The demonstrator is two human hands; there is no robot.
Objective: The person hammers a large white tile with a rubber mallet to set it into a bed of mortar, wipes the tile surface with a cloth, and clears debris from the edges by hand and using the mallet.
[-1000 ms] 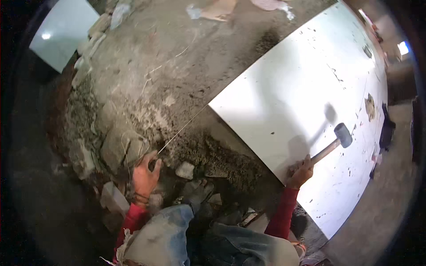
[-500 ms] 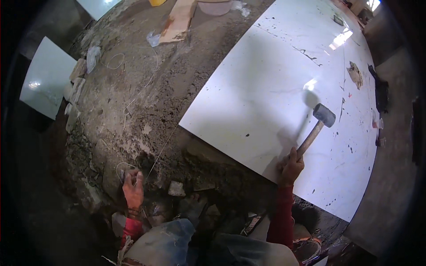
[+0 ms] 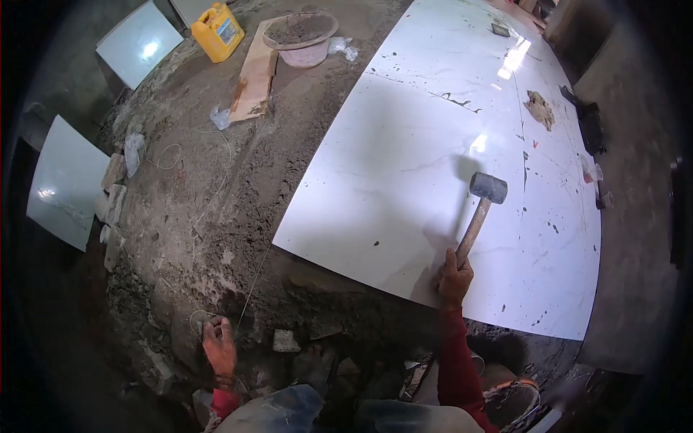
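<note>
My right hand (image 3: 455, 280) is wrapped round the wooden handle of a rubber mallet (image 3: 489, 187). The mallet's dark head is over a large white marble-patterned tile (image 3: 339, 209), and its shadow falls on the glossy surface; whether it touches the tile I cannot tell. Low on the left, my left hand (image 3: 219, 348) is closed in a pinch on a thin string (image 3: 193, 322), which loops out beside the fingers. A taut stretch of string runs from near the left hand up to the tile's near left corner. Rough, damp mortar bed lies between that hand and the tile.
Stone chunks (image 3: 286, 340) lie near my feet. Farther off are a wooden board (image 3: 253, 86), a pink basin (image 3: 303, 56) of dark mix and a yellow jug (image 3: 217, 32). Two white tile pieces (image 3: 63, 184) lean at the left. A bucket (image 3: 516, 390) stands lower right.
The view has tilted up, bringing the basin and the jug fully into sight. Both hands keep their holds; the mallet stays over much the same part of the tile.
</note>
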